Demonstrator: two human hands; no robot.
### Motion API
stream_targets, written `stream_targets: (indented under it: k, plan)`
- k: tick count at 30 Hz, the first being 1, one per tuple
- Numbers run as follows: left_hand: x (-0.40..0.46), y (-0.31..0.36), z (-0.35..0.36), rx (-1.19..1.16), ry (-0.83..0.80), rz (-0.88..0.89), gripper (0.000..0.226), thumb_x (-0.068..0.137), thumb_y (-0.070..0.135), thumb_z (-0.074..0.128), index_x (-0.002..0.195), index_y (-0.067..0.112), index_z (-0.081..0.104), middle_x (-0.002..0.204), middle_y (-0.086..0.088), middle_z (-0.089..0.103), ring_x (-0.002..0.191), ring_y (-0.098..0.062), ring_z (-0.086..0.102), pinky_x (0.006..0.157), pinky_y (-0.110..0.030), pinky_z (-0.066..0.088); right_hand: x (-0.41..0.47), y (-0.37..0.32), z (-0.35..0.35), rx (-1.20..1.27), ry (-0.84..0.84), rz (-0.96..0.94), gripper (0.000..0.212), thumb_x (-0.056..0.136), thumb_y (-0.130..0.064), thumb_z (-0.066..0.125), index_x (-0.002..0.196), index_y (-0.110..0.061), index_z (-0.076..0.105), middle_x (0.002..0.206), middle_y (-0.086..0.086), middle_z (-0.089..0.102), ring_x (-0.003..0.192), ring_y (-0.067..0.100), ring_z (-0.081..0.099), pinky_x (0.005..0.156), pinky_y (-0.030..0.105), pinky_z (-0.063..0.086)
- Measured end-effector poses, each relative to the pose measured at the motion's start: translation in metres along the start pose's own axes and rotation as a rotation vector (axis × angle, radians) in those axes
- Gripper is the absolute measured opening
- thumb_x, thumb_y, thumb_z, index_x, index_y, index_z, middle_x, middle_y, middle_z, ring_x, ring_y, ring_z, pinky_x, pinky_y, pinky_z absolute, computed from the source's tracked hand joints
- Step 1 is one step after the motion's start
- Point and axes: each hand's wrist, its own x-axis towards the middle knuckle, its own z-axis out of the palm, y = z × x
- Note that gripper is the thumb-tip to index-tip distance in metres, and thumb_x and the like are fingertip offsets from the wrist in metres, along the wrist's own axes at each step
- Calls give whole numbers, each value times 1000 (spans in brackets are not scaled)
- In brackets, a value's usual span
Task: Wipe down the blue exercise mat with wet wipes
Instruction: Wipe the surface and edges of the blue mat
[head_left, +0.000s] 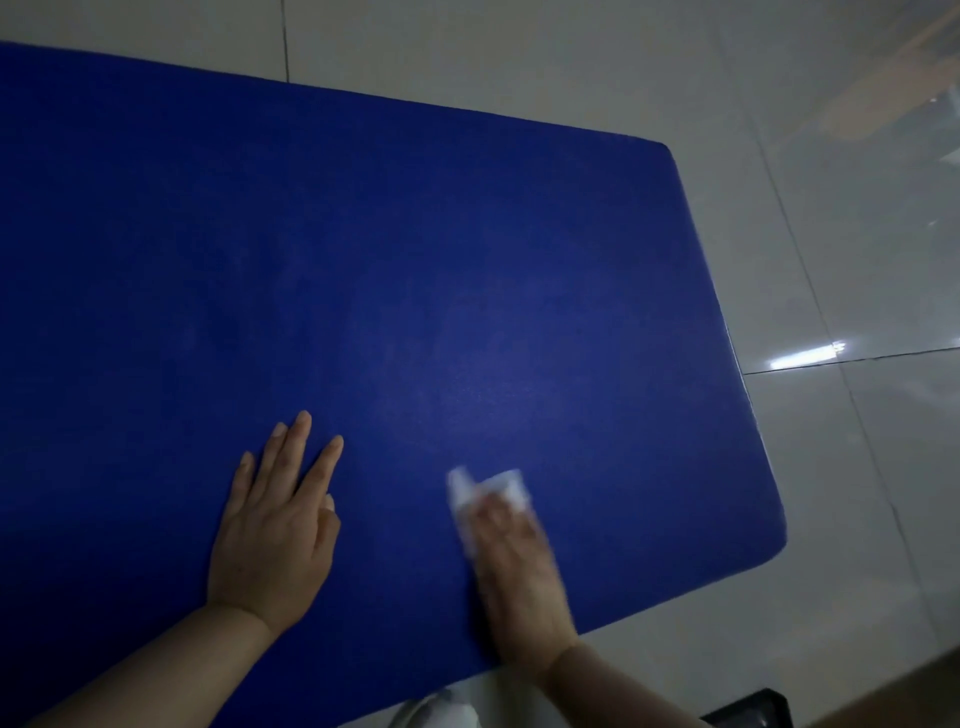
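Left hand (275, 525) flat, fingers spread, steadying blue exercise mat (363, 249) at lower centre; right hand (511, 561) (blurred) grip pressing wet wipe (488, 488) down.

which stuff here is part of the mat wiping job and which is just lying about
Part of the job:
- blue exercise mat, flat on the floor
- white wet wipe, under the right hand, blurred
- left hand, flat on the mat

Just lying about:
- tiled floor
- dark object at the bottom right edge, too cut off to identify
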Motion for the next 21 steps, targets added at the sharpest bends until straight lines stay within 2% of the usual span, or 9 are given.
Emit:
stream_targets:
  k: [2, 4, 6, 8, 12, 15, 18, 20, 21]
  plan:
    - [0, 1, 0, 7, 0, -2, 57, 92, 28, 20, 142, 11, 40, 156, -10, 17, 144, -25, 14, 116, -48, 13, 3, 15, -8, 52, 101, 326, 54, 104, -24, 24, 146, -35, -8, 155, -19, -11, 143, 0, -13, 120, 31, -4]
    - [0, 2, 1, 8, -5, -4, 58, 91, 28, 20, 142, 11, 40, 156, -10, 16, 144, -25, 15, 116, -48, 13, 6, 12, -8, 64, 119, 423, 53, 104, -27, 21, 145, -36, -12, 156, -16, -14, 140, -3, -21, 117, 27, -12]
    - [1, 4, 2, 5, 1, -15, 58, 90, 28, 21, 141, 11, 41, 156, -11, 17, 144, -25, 15, 116, -47, 12, 14, -9, -1, 66, 79, 321, 59, 102, -25, 21, 145, -38, -17, 153, -20, -21, 139, -2, -24, 118, 31, -13]
    - [2, 5, 0, -5, 1, -28, 57, 89, 26, 26, 141, 11, 43, 156, -12, 20, 144, -25, 14, 116, -46, 10, 21, -38, 8, 79, -2, 133, 62, 97, -27, 19, 148, -38, -15, 153, -22, -22, 141, 1, -22, 116, 36, -14]
    - [2, 10, -4, -17, -6, -52, 51, 91, 9, 50, 141, 9, 43, 157, -12, 17, 145, -26, 11, 116, -46, 6, 17, -77, 22, 13, -187, -245, 60, 98, -32, 25, 152, -27, 0, 157, -10, -8, 144, 8, -18, 114, 34, -21]
    - [3, 15, -9, -24, -4, -74, 53, 90, 7, 47, 143, 10, 39, 158, -11, 13, 146, -24, 6, 116, -40, -1, 6, -72, 25, -30, -224, -351, 59, 99, -32, 28, 152, -24, 4, 159, -5, 2, 146, 11, -13, 115, 32, -18]
    - [3, 19, -11, -36, 12, -65, 53, 90, 8, 45, 143, 9, 38, 158, -11, 12, 146, -24, 5, 117, -38, -3, -11, -48, 23, -25, -196, -335, 55, 99, -30, 28, 151, -22, 15, 158, -2, 13, 147, 12, -1, 119, 34, -7]
    - [0, 20, -13, -53, 18, -55, 53, 90, 8, 45, 143, 9, 39, 158, -11, 12, 146, -23, 6, 117, -37, -3, -24, -27, 20, -8, -75, -218, 53, 96, -28, 34, 148, -18, 28, 154, 0, 22, 145, 19, 15, 118, 36, 3]
    - [-1, 22, -13, -61, 18, -53, 53, 91, 8, 45, 143, 9, 38, 158, -11, 13, 146, -23, 6, 117, -38, -3, -28, -15, 17, 4, 5, -103, 53, 95, -26, 35, 147, -16, 29, 153, 1, 22, 144, 22, 19, 117, 35, 4]
